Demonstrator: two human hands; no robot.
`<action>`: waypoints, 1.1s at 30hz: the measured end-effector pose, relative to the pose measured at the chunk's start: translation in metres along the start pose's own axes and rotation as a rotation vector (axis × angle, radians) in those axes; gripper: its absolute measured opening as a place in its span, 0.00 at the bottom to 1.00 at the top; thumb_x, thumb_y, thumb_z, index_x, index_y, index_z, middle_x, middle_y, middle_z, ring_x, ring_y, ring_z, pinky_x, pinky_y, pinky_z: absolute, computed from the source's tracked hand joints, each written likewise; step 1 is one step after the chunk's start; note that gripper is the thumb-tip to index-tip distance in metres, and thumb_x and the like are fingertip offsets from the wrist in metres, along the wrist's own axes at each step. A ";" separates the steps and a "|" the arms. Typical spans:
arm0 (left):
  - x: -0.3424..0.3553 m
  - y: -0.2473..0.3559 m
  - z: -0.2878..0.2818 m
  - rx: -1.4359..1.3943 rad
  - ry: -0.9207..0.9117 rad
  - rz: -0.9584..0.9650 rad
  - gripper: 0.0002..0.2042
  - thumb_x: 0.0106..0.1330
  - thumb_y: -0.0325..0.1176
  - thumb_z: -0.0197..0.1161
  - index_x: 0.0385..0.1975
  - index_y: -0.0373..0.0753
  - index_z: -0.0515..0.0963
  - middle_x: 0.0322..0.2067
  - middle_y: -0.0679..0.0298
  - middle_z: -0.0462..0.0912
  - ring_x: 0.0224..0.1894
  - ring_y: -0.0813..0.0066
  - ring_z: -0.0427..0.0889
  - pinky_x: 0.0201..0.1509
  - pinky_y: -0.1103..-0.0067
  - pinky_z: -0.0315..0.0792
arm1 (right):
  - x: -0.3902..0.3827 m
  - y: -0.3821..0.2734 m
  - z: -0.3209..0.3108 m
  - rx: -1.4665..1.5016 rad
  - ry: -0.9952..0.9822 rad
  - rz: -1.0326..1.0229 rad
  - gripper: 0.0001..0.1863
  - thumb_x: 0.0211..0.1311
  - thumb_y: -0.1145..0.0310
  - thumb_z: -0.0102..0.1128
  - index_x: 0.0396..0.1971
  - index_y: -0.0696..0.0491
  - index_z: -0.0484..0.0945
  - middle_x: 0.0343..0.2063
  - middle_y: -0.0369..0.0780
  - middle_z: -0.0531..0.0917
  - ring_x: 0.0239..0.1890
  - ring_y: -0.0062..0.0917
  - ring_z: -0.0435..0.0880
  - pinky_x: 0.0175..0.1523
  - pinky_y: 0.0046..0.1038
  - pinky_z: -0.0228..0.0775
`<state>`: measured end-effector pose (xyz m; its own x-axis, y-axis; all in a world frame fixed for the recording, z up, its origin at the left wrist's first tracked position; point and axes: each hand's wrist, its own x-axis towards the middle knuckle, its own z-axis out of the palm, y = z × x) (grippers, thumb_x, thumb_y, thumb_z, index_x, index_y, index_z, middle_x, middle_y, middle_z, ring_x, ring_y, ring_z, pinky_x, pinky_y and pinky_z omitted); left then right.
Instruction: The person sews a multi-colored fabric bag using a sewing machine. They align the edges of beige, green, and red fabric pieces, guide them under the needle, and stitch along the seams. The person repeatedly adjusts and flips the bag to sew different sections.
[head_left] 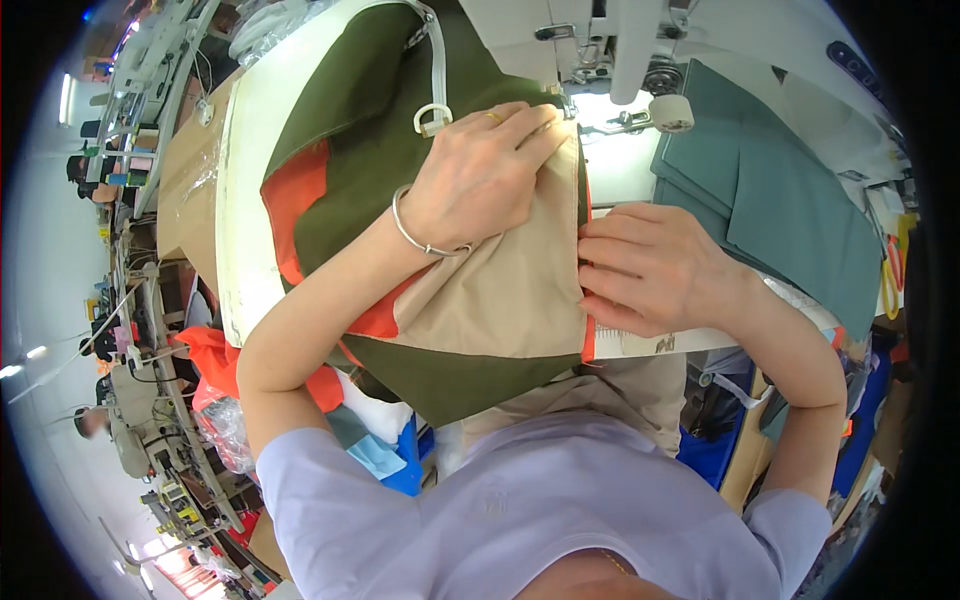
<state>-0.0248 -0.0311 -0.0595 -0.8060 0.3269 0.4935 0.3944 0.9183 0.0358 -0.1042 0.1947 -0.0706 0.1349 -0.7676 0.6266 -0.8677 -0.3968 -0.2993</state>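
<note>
The white sewing table (246, 220) carries green, beige and orange cloth (490, 305) and folded teal fabric (785, 190).

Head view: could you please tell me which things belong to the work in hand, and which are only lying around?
In the work:
- left hand, on the beige fabric
- right hand, at its right edge
- olive-green fabric
- sewing machine

Apparently lying around:
- teal fabric pieces
- clear plastic
- brown cardboard

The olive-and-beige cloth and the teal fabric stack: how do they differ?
The olive-and-beige cloth also has orange parts; the teal fabric stack looks one colour. The cloth is bunched and creased; the stack lies flatter, in layers. The left hand rests on the cloth, away from the stack. Both are fabric.
</note>
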 end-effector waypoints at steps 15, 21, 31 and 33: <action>0.002 -0.005 -0.002 0.034 -0.044 0.039 0.23 0.51 0.20 0.60 0.49 0.46 0.84 0.48 0.57 0.85 0.47 0.58 0.86 0.44 0.69 0.83 | 0.020 0.048 -0.068 -0.370 0.295 0.681 0.15 0.64 0.64 0.66 0.44 0.58 0.86 0.41 0.44 0.88 0.39 0.35 0.87 0.45 0.31 0.76; 0.001 -0.011 0.000 0.057 -0.050 0.036 0.23 0.51 0.21 0.61 0.49 0.48 0.84 0.48 0.57 0.85 0.47 0.58 0.86 0.43 0.69 0.83 | 0.026 0.049 -0.067 -0.348 0.287 0.797 0.14 0.63 0.64 0.66 0.43 0.57 0.86 0.39 0.44 0.89 0.40 0.34 0.87 0.45 0.29 0.76; -0.004 -0.009 0.000 0.030 -0.033 0.066 0.23 0.51 0.21 0.62 0.48 0.49 0.85 0.47 0.56 0.85 0.47 0.57 0.87 0.44 0.68 0.83 | 0.002 0.071 -0.049 -0.519 0.371 0.644 0.11 0.64 0.67 0.64 0.42 0.56 0.86 0.43 0.42 0.88 0.44 0.37 0.87 0.49 0.30 0.76; -0.006 -0.005 -0.001 0.021 -0.024 0.066 0.23 0.51 0.21 0.63 0.48 0.50 0.85 0.47 0.56 0.85 0.47 0.57 0.87 0.44 0.69 0.83 | -0.003 0.074 -0.049 -0.512 0.374 0.644 0.11 0.64 0.67 0.64 0.43 0.56 0.86 0.43 0.42 0.88 0.45 0.37 0.86 0.50 0.30 0.76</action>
<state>-0.0211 -0.0378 -0.0614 -0.7889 0.3921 0.4731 0.4381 0.8988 -0.0145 -0.1922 0.1918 -0.0595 -0.5372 -0.5147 0.6682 -0.8404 0.3944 -0.3718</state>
